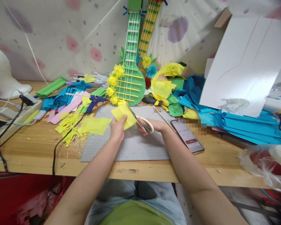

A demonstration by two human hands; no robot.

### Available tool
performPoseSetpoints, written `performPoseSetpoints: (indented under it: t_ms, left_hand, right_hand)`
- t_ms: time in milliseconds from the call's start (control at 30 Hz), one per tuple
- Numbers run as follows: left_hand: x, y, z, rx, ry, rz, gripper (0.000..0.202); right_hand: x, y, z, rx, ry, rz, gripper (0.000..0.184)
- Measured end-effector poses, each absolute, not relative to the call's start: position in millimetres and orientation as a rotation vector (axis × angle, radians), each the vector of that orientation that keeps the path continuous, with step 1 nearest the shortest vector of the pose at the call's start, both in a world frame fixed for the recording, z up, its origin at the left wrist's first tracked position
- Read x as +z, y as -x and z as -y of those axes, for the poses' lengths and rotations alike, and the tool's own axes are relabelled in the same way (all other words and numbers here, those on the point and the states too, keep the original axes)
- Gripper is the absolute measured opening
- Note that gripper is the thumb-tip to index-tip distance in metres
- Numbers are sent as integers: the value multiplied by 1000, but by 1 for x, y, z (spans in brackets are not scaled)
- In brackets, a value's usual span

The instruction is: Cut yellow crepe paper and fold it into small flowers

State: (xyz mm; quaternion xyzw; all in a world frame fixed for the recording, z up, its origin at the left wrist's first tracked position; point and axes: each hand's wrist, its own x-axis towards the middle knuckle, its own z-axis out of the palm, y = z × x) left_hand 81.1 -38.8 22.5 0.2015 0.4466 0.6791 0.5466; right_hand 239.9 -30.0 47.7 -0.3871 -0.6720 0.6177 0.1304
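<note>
My left hand (pixel 117 128) pinches a folded piece of yellow crepe paper (pixel 123 116) above the grey cutting mat (pixel 140 147). My right hand (pixel 152 125) grips white-handled scissors (pixel 144 123), whose blades point up-left and meet the right edge of the yellow paper. Both hands are closed on what they hold.
Yellow paper scraps (pixel 84 126) and a blue glue gun (pixel 93 101) lie left of the mat. A phone (pixel 187 136) lies to its right. Green and yellow paper guitars (pixel 131 75) lean on the wall. Blue and green crepe paper (pixel 224 122), white card (pixel 243 62) and a power strip (pixel 11 118) crowd the table.
</note>
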Motion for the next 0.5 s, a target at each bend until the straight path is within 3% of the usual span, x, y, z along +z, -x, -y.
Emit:
performPoseSetpoints:
  t_ms: [500]
  left_hand:
    - [22,-81,36,1641,-439,-1095,19]
  right_hand:
    - [53,-237,32,1658,1169,1895,48]
